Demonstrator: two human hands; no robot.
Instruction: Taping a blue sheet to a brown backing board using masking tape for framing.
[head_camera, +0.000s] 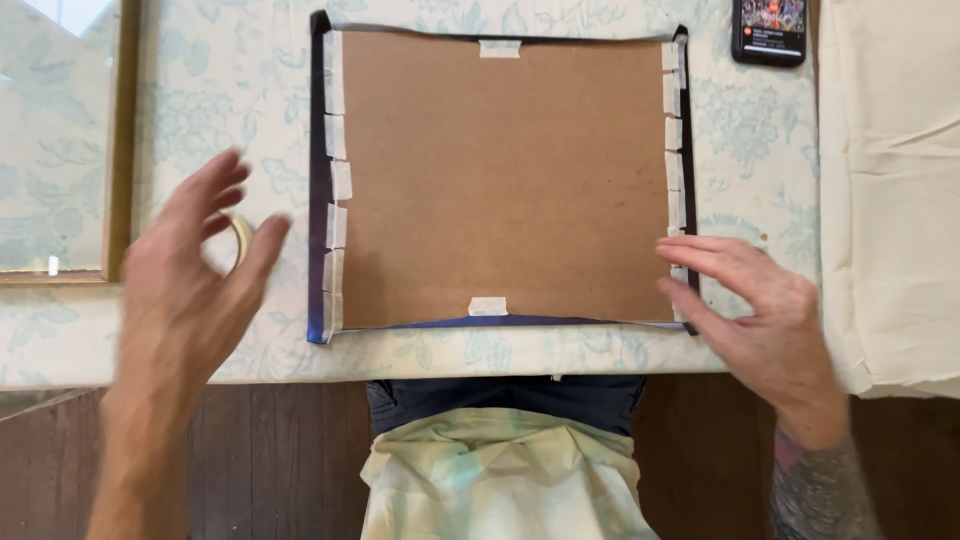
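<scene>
Nearest the camera, the person's lap shows below the front edge of the table (120, 340): dark trousers and a pale green cloth (500, 480).

The left hand (190, 280) hovers over the front left part of the table, open, fingers spread, gripping nothing; it is motion-blurred. A roll of tape (240, 235) lies partly hidden beneath its fingers, just left of the board.

The right hand (755, 310) is open and flat, fingers (690, 250) extended toward the left. The fingertips rest on the right edge of the board near its front right corner, pressing on the taped fabric margin. It grips nothing.

The brown backing board (505, 180) lies flat at the centre of the table, close to the front edge. It is nearly square, slightly wider than deep; its sides run parallel to the table's edges. Dark blue fabric (318, 200) is folded up around all four sides. Strips of pale tape (338, 180) fix the fabric along the left and right edges, with single strips at the middle of the near and far edges.

At the far left, a framed glass pane (60, 140) with a gold rim lies on the table. At the far right corner, a phone (768, 30) lies with its screen lit. A cream cloth (890, 190) covers the right end of the table.
</scene>
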